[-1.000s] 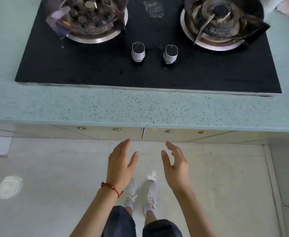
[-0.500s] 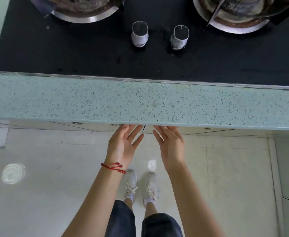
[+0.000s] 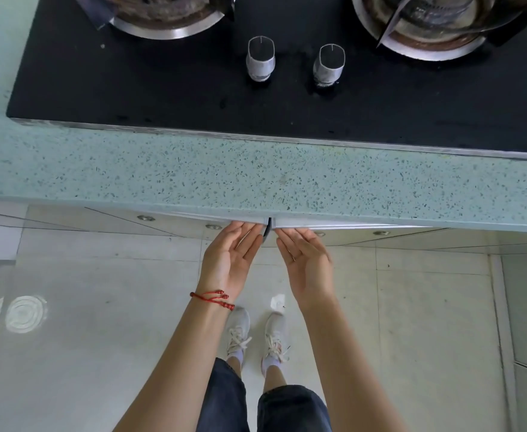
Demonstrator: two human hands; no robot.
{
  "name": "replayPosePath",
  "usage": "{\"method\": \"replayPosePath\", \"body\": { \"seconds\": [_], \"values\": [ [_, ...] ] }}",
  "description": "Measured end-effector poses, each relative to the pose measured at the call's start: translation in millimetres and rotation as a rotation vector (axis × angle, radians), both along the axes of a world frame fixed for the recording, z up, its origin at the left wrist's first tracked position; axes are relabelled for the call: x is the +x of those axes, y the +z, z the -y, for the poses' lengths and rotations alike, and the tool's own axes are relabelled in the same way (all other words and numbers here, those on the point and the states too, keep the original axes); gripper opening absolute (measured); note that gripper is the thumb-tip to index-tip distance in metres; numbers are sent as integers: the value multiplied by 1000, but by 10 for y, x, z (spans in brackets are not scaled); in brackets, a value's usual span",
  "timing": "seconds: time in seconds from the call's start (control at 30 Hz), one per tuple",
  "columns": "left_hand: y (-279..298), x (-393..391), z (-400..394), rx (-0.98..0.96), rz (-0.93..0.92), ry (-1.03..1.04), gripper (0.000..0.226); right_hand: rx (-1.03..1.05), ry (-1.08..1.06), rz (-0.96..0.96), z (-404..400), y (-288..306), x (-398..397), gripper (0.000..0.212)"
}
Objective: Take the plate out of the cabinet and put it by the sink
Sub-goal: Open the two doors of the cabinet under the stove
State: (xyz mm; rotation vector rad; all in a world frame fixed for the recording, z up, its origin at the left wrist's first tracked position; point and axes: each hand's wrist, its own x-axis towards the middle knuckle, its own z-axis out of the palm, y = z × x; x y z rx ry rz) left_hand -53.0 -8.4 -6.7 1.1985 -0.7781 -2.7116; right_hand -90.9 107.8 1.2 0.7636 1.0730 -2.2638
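Observation:
I look straight down at two pale cabinet doors under the counter. My left hand (image 3: 229, 260), with a red cord at the wrist, is palm up with its fingertips hooked over the top edge of the left cabinet door (image 3: 212, 216). My right hand (image 3: 305, 263) hooks the top edge of the right cabinet door (image 3: 334, 223) the same way. Both doors stand slightly ajar, with a dark gap between them. The cabinet's inside is hidden, and no plate or sink is in view.
A speckled pale green counter (image 3: 256, 182) juts out above the doors. On it lies a black gas hob (image 3: 162, 95) with two knobs (image 3: 260, 59) and two burners. Below are a pale tiled floor (image 3: 100, 338) and my feet in white shoes.
Both hands rose from open in front of the cabinet to the doors' top edges. The doors have come slightly ajar. My view moved closer to the counter.

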Motion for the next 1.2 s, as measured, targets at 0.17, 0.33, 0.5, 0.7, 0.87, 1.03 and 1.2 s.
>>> {"method": "replayPosePath", "body": {
  "seconds": [0.17, 0.33, 0.5, 0.7, 0.87, 1.03, 1.2],
  "values": [
    [-13, 190, -43, -59, 38, -15, 21, 46, 8, 16, -118, -26, 225, 21],
    [-30, 425, -104, -200, 152, -22, 19, 135, 24, 16, -267, -39, 446, 26],
    [-12, 704, -216, -425, 321, -25, 14, 394, 44, 49, -408, -51, 683, 26],
    [34, 986, -263, -697, 453, -47, 32, 572, 118, -7, -763, -66, 998, 31],
    [111, 1143, -256, -868, 483, -90, 41, 741, 187, -62, -939, -27, 1153, 30],
    [164, 1358, -231, -946, 509, -161, 52, 858, 199, -94, -960, -5, 1241, 28],
    [107, 1619, -116, -959, 567, -104, 37, 947, 208, -144, -1060, 21, 1359, 28]
  ]
}}
